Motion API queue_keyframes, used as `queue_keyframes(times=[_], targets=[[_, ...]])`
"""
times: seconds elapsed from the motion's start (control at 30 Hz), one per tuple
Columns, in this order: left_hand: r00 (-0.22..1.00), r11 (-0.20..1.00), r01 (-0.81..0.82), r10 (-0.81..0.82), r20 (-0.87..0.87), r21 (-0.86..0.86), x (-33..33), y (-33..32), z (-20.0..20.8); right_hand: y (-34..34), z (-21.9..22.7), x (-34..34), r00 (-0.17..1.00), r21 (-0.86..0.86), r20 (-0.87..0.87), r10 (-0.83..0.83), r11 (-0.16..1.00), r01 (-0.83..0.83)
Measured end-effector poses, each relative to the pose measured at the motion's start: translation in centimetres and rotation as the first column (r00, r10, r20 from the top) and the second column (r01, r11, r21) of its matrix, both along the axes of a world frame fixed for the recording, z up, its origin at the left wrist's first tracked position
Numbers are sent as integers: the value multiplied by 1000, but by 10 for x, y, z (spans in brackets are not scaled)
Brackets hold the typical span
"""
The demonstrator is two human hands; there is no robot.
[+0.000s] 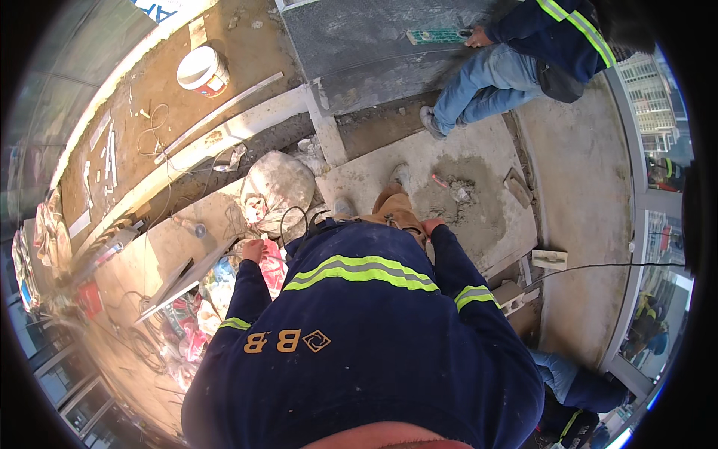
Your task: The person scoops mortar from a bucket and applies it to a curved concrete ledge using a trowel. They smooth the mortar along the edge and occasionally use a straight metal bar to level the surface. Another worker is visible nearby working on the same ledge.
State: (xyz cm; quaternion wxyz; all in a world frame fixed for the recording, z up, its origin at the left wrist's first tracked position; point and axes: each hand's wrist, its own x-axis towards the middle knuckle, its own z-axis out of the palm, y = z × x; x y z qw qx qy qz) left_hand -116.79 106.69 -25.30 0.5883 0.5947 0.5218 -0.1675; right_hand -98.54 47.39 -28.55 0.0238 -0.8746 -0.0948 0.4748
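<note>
My left hand point(255, 251) hangs low at my left side, above a pink and red plastic bag point(274, 268). Its fingers are too small to read, and no held thing shows. Against my right thigh, beside the brown trousers point(394, 203), is my right hand point(431, 226); its fingers are partly hidden. A dirty white sack point(278, 187) stands bulging ahead of my left hand. In front of my right hand, wet grey mortar point(467, 196) is spread over a pale board point(366, 176), with a small red-handled tool point(440, 180) lying in it.
At the far right a co-worker point(516, 75) bends, a hand on a green trowel point(437, 36) against the dark grey wall point(359, 63). A white bucket point(202, 71) stands far left. Loose cables, bags and rubble lie left. A wooden float point(550, 259) rests right; another person point(572, 385) is behind.
</note>
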Motion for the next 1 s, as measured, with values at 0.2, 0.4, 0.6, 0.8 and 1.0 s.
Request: queue_keyframes(times=[0.2, 0.4, 0.6, 0.8, 1.0], targets=[[1000, 999, 29, -29, -2, -14, -28, 13, -4, 7, -9, -8, 995, 6, 47, 94, 996, -94], [999, 1000, -17, 17, -42, -8, -23, -13, 20, 0, -19, -1, 986, -23, 16, 166, 986, -166], [1000, 1000, -5, 5, -25, -11, -13, -16, 7, 3, 19, 40, 854, 92, 398, -334, 941, 325], [1000, 1000, -15, 16, 15, -17, -17, -15, 7, 29, 279, 152, 350, 923, 26, -936, 157, 351], [997, 997, 76, -76, 10, -29, -3, -15, -15, 46, 562, 106, 291, 692, 476, -830, 149, -707]])
